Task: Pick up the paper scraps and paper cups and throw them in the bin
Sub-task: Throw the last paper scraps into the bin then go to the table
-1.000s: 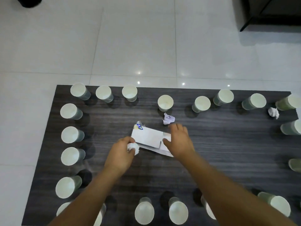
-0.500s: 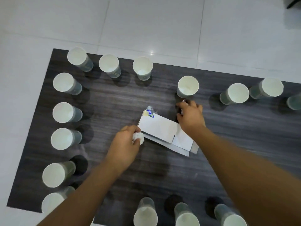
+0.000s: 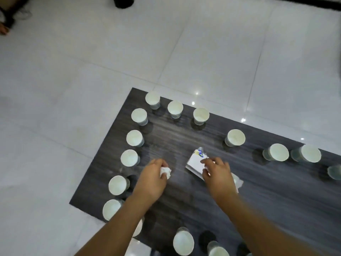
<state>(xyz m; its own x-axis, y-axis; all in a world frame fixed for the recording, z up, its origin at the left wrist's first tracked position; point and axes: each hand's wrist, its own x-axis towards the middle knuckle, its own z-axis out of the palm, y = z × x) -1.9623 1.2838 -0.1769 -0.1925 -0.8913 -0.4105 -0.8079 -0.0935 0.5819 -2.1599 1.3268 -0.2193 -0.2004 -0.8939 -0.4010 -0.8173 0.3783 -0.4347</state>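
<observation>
Several white paper cups, such as one (image 3: 235, 137) at the back and one (image 3: 129, 157) on the left, stand around the edge of a dark wooden table (image 3: 177, 137). My left hand (image 3: 152, 179) grips a crumpled white paper ball (image 3: 165, 172) just above the table. My right hand (image 3: 218, 175) hovers with curled fingers over a folded white paper sheet (image 3: 193, 162) in the middle; a pale paper scrap (image 3: 206, 170) shows between its fingers. A small blue-printed scrap (image 3: 199, 152) lies at the sheet's far corner.
White tiled floor (image 3: 92, 80) surrounds the low table. A black round object (image 3: 122, 1), possibly the bin, stands on the floor at the top edge. Another person's foot (image 3: 4, 24) is at the top left. More cups (image 3: 183, 242) line the near edge.
My right hand reached to the scrap beside the back cup, closed on it and drew back over the sheet. My left hand, with the paper ball, moved left off the sheet. The view swung left.
</observation>
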